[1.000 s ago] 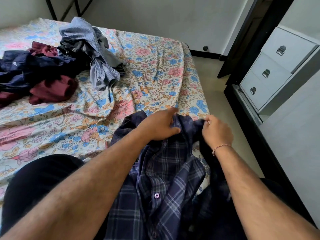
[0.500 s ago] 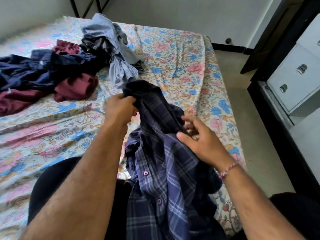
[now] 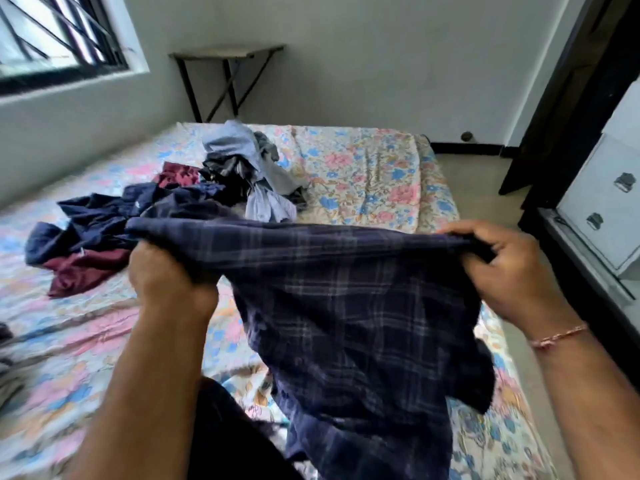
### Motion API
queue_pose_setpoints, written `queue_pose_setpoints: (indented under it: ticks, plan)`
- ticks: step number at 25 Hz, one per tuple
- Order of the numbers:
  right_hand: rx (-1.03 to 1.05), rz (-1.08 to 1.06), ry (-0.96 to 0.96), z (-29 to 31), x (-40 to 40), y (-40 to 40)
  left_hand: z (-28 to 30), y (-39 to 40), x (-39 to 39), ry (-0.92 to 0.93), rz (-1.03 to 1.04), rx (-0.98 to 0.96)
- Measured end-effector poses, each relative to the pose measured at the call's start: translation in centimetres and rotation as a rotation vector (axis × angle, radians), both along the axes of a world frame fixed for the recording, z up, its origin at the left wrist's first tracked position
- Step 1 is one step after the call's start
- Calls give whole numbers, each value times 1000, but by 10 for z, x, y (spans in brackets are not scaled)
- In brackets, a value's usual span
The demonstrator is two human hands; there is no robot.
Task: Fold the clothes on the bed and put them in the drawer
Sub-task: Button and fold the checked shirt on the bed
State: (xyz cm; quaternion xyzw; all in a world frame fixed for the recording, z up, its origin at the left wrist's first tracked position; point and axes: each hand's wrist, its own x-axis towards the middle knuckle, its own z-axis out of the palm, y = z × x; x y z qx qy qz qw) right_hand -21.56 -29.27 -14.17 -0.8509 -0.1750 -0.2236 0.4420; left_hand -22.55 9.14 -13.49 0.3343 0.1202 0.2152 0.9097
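A dark blue plaid shirt [image 3: 349,306] hangs stretched between my two hands above the bed [image 3: 374,174]. My left hand [image 3: 166,278] grips its upper edge at the left, fingers curled into the cloth. At the right end, my right hand [image 3: 512,268] pinches the same edge. The shirt's lower part drapes down over my lap. Behind it a heap of unfolded clothes [image 3: 194,195] lies on the floral sheet: navy, maroon, grey and pale blue pieces. White drawers [image 3: 602,202] with metal handles stand at the right, shut.
A black frame [image 3: 571,237] runs beside the drawers along a strip of bare floor [image 3: 485,181]. A small folding table [image 3: 225,53] stands against the far wall. A barred window [image 3: 52,39] is at the upper left.
Both hands have lifted the plaid shirt from my lap and moved apart, spreading it wide. My view has tilted up, showing the far wall and window.
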Motion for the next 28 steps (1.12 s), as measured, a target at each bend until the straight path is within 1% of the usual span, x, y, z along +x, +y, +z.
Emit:
queue_pose_setpoints:
  ticks: [1,2,3,4,5,6,7,8,9,10,11,12,13,14,15,17,18,19,21,22,24,26,28]
  plan:
    - [39,76,42,11,6,-7,-4,8,-8,36,19,26]
    - [32,117,106,19,13,-12,-10,15,-14,133,30,80]
    - [-57,100,191,21,24,-16,-19,23,-18,269,41,146]
    - [-222,52,272,16,36,-18,-30,29,-21,399,64,231]
    - [-382,-11,353,7,47,-17,-39,34,-20,493,135,335]
    - [-496,-75,415,-7,53,-13,-44,35,-17,505,269,479]
    - [-532,-122,430,-22,56,-7,-46,34,-10,439,395,688]
    - [-526,-151,386,-38,53,1,-45,27,-1,332,418,960]
    - [-530,-182,281,-51,49,10,-41,13,8,205,296,1252]
    - [-541,-200,147,-65,43,19,-40,0,18,126,91,1567]
    - [-560,-203,34,-77,37,26,-42,-13,29,79,-100,1890]
    - [-576,-183,-15,-86,32,32,-45,-26,42,32,-227,2185]
    - [-598,-150,11,-93,29,34,-53,-33,54,8,-317,2415]
    - [-620,-126,93,-99,27,36,-60,-37,65,30,-389,2569]
    - [-662,-114,203,-106,26,34,-69,-38,75,93,-444,2653]
    - [-790,-142,370,-122,24,21,-86,-30,93,238,-514,2685]
    - [-831,-171,429,-130,20,13,-94,-24,98,283,-512,2671]
    - [-846,-204,465,-137,17,5,-101,-19,101,320,-488,2614]
    - [-813,-261,490,-151,13,-8,-108,-7,107,374,-420,2362]
    - [-787,-286,507,-156,13,-12,-108,-1,110,373,-348,2225]
    - [-724,-286,563,-158,17,-17,-100,15,120,381,-100,1983]
    - [-670,-245,640,-156,27,-22,-99,51,125,523,148,1736]
    - [-637,-194,703,-150,37,-27,-111,104,120,794,281,1384]
